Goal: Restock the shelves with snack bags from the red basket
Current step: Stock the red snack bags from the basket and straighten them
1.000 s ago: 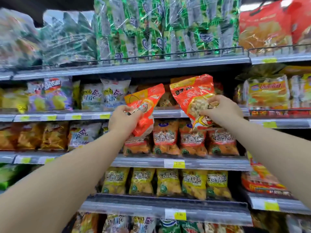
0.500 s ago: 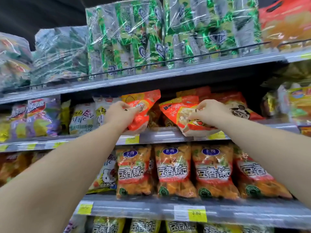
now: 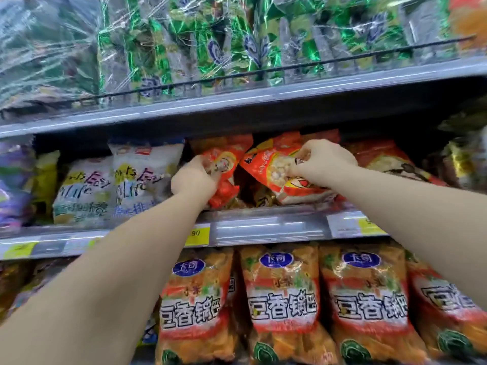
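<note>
Up high, left hand [image 3: 195,181] grips a red-orange plastic snack bag [image 3: 225,164], right hand [image 3: 325,164] pinches a second red-orange bag [image 3: 263,168]; best seat both upright behind the grey metal shelf lip [image 3: 263,229].

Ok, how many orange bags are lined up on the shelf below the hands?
4 across the front: leftmost orange bag, second orange bag, third orange bag, rightmost orange bag. Others may hide behind.

Two hands [image 3: 193,180] [image 3: 322,164], two red snack bags [image 3: 225,163] [image 3: 263,165], two white bags [image 3: 81,191] [image 3: 143,180], four orange bags [image 3: 195,306] [image 3: 284,304] [image 3: 369,306] [image 3: 448,312]
</note>
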The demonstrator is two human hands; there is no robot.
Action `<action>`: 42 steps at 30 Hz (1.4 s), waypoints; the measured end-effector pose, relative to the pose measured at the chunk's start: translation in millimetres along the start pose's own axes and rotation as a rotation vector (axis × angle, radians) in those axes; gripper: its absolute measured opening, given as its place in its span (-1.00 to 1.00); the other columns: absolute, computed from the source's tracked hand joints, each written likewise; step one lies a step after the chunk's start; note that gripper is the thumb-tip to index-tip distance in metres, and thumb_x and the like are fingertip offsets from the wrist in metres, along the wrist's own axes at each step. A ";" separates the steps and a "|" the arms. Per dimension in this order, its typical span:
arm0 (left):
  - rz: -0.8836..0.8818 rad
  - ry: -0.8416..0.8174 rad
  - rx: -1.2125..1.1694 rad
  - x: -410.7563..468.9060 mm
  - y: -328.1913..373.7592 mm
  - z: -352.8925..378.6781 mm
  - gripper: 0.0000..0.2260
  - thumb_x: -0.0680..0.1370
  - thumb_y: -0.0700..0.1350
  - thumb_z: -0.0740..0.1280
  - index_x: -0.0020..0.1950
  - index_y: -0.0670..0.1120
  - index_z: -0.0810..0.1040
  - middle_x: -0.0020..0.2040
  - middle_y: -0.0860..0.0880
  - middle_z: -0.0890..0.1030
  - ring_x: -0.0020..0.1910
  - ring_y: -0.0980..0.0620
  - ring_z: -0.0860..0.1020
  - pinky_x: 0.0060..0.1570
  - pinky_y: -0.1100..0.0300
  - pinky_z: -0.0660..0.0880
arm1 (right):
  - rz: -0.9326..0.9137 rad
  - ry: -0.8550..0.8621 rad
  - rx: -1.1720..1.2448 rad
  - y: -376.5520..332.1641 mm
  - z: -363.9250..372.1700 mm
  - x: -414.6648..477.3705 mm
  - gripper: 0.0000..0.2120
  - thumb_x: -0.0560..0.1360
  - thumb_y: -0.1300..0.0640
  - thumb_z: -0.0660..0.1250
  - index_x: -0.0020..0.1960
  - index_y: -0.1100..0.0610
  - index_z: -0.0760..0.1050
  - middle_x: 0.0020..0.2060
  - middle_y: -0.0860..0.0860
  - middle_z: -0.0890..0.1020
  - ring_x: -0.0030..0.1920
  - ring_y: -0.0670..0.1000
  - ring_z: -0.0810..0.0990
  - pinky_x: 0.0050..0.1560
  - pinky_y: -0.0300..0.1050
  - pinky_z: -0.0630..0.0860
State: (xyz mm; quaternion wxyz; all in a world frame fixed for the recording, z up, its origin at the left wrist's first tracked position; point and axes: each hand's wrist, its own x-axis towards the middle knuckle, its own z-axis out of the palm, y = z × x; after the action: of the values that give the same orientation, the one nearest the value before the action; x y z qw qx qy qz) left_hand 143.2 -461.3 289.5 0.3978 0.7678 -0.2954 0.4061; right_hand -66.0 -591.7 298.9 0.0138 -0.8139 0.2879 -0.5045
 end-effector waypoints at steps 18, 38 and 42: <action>0.301 -0.644 0.120 27.9 -13.3 26.9 -0.24 0.50 -0.08 0.30 0.57 0.12 -0.08 0.46 -0.12 0.33 0.08 -0.07 0.52 -0.06 0.28 0.49 | 0.027 -0.185 -0.198 -30.0 84.9 47.8 -0.39 0.55 -0.18 0.18 0.49 0.04 0.10 0.43 0.27 0.14 0.41 0.29 0.17 0.33 0.14 0.25; 0.465 -0.628 0.578 28.4 -3.8 33.5 -0.19 0.53 -0.02 0.36 0.57 -0.09 -0.12 0.35 -0.15 0.46 0.21 -0.13 0.52 0.16 0.03 0.51 | -0.445 -0.502 -0.599 -18.5 53.3 37.6 -0.17 0.41 -0.11 0.44 0.51 -0.21 0.01 0.46 -0.03 0.20 0.36 0.10 0.34 0.10 -0.08 0.43; 0.424 -0.626 0.542 29.4 -5.3 41.7 -0.19 0.53 -0.05 0.36 0.57 -0.06 -0.13 0.43 -0.15 0.37 0.30 -0.15 0.46 0.21 0.02 0.47 | -0.457 -0.314 -0.748 -27.5 80.8 36.9 -0.24 0.42 -0.15 0.40 0.49 -0.12 0.09 0.39 0.04 0.31 0.26 0.15 0.44 -0.09 -0.02 0.47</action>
State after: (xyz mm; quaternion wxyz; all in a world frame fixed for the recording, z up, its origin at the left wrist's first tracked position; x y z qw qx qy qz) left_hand 178.1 -497.9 298.1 -0.0173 0.8524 -0.4349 0.2899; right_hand 25.4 -608.3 297.8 -0.3489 -0.8720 0.2578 -0.2266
